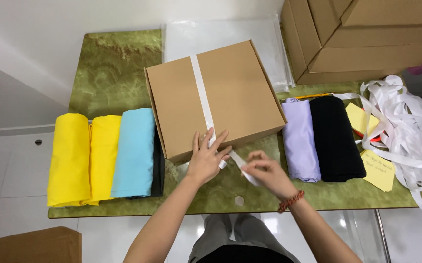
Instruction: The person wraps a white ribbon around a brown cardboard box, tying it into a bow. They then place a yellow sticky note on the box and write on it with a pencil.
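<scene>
Where the white tape strip [202, 92] runs down over the cardboard box [215, 97], the left hand [207, 158] lies flat and open on the box's near edge, fingers spread, pinning the strip. Just right of it, the right hand [268, 171] pinches the strip's loose end. Beyond the right hand: lilac cloth [300, 141], black cloth [333, 139], heaped ribbon [406, 126]. Left of the left hand: blue cloth [134, 152], yellow cloths [81, 158], all on the green worktop [108, 73].

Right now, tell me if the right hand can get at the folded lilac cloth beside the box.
Probably yes. The right hand pinches the white tape strip just left of the lilac cloth, with bare green table between them and nothing on top of the cloth.
</scene>
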